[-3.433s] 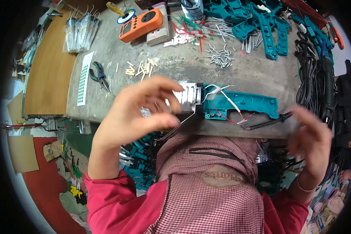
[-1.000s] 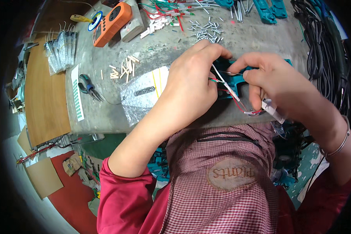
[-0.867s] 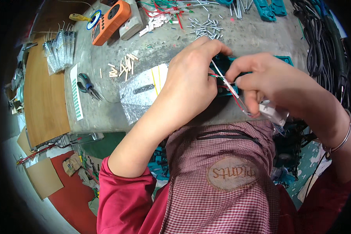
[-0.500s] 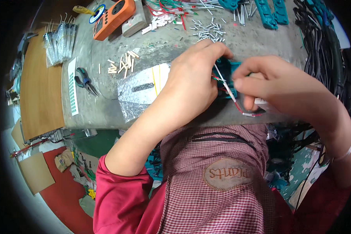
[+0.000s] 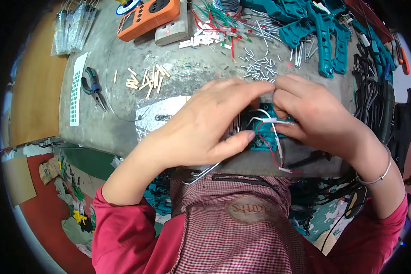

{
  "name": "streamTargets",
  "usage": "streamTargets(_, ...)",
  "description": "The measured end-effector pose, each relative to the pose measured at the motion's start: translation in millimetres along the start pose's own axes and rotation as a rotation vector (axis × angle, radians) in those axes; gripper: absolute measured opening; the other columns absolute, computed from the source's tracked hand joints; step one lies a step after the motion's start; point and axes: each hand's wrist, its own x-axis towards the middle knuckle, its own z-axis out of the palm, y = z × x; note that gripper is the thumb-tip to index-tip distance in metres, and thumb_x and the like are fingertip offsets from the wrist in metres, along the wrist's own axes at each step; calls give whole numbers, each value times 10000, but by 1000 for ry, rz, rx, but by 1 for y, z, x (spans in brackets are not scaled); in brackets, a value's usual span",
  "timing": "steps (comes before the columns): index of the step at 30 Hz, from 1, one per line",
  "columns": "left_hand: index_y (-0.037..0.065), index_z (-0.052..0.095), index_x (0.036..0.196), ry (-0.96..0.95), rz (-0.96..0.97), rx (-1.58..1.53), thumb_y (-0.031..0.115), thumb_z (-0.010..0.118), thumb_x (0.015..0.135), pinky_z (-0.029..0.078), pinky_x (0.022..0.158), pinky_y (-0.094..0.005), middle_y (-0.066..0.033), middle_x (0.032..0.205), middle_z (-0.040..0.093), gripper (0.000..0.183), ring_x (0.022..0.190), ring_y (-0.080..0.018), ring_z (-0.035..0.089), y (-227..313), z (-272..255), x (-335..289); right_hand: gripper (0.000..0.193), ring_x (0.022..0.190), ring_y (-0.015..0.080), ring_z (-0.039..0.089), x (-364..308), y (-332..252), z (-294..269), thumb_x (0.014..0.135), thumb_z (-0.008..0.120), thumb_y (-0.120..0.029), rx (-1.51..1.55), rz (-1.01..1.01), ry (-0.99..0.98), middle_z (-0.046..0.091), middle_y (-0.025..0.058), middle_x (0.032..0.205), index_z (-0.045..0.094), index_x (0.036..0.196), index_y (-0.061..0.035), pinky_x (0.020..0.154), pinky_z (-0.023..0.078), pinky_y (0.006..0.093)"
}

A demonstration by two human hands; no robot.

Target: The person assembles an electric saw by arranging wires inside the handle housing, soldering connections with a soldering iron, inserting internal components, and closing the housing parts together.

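Note:
A teal plastic housing [image 5: 261, 143] lies at the table's near edge between my hands. My left hand [image 5: 210, 121] grips it from the left, forefinger reaching along its far side and thumb on its near side; the other fingertips are hidden. White wire [image 5: 279, 145] and red wire [image 5: 273, 156] loop out of the housing and hang toward me. My right hand [image 5: 313, 112], fingers closed, pinches the white-sleeved wire at the housing's right side. Below my left hand, a thin bent metal rod [image 5: 201, 174] sticks out toward my apron; its other end is hidden.
A plastic bag [image 5: 146, 119], wooden pegs [image 5: 147, 80], pliers [image 5: 94, 89] and a sticker strip [image 5: 77, 93] lie left. Farther back are screws [image 5: 260, 67], an orange meter [image 5: 148, 17] and more teal housings [image 5: 325, 45]. Black cables [image 5: 367, 86] line the right side.
The view has shifted. My right hand has moved from above the wires to the housing's right side, and my left thumb has come onto the housing. The metal rod now shows below my left hand.

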Motion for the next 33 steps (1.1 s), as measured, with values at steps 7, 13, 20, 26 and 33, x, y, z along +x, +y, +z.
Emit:
streamTargets(7,-24,402,1432,52,79,-38,121,522,688,467,794,-432,-157,921,626,767,821,-337,559,-7,10,6,251,890,310,598,30,21,2,684,780,-152,-2,-39,-132,579,108,910,605,822,-35,771,499,416)
streamTargets(13,-39,375,1458,98,73,-10,154,507,663,461,762,-420,-158,908,623,828,790,-330,548,-9,9,5,212,826,315,617,32,26,5,695,756,-135,181,-31,-136,586,105,840,622,836,-50,718,501,423)
streamTargets(20,-57,368,1450,23,10,-8,144,499,654,477,787,-420,-176,924,622,831,816,-340,565,-6,6,5,322,848,333,567,3,-13,34,685,716,-47,-20,134,234,568,129,920,591,981,-33,727,458,412)
streamTargets(26,-41,354,1458,113,77,-48,89,484,647,474,792,-436,-165,877,579,832,813,-342,554,-8,8,4,621,1063,397,561,-6,-20,12,676,782,-77,21,273,99,588,184,1135,538,1241,9,928,445,420)
streamTargets(33,13,362,1475,127,56,-56,61,474,651,467,857,-433,-153,915,608,833,865,-347,565,-7,11,3,425,1019,351,602,-41,-29,-4,761,720,-23,177,371,81,642,182,1110,635,1177,-10,896,463,399)
